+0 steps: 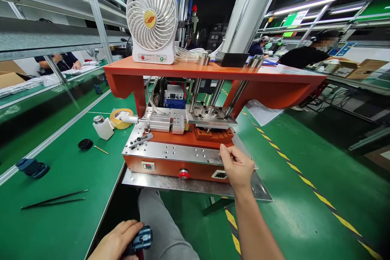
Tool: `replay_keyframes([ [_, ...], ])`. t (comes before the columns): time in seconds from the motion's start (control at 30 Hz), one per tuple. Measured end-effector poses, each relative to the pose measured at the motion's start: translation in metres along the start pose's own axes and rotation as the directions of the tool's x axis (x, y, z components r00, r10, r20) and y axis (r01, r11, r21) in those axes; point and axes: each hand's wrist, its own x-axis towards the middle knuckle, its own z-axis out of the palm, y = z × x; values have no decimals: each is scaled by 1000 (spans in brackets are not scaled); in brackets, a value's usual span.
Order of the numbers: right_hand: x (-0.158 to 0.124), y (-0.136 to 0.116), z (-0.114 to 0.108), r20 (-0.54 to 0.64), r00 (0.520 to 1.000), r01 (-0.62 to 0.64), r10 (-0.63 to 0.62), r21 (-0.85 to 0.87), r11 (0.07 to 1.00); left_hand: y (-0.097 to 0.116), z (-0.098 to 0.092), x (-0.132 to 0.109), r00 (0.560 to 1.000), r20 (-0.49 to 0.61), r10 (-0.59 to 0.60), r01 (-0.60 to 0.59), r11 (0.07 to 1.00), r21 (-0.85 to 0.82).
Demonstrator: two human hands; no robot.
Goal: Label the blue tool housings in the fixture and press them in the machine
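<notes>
Press fixture (183,152) front edge: right hand (237,166) curled, grip unclear | below: left hand (117,241) clasps blue part (141,239) | likely loading; next needs aligned seating

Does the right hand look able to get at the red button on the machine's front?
Probably yes. The right hand rests on the front edge of the metal plate, just right of the red button, with nothing between them.

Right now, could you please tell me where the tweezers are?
In the head view, the tweezers lie on the green table at lower left, just beyond the left hand, which grips a blue part.
</notes>
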Motion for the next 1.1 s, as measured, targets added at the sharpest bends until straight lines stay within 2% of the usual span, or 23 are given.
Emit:
replay_keyframes([
  [0.43,0,1,0,9,1000,-6,6,0,1000,-7,6,0,999,-6,40,-40,999,-11],
  [0.53,0,1,1,4,1000,-1,1,-2,1000,0,0,2,999,19,38,-38,999,-33],
  [0.73,1,0,1,0,1000,12,-12,-13,1000,23,-18,4,991,123,-51,52,999,-7],
  [0.93,0,1,1,0,1000,6,-6,-13,1000,18,-10,2,998,50,-29,30,999,-23],
  [1.1,0,1,1,0,1000,12,-12,-12,1000,21,-12,4,994,90,-66,68,997,-19],
])
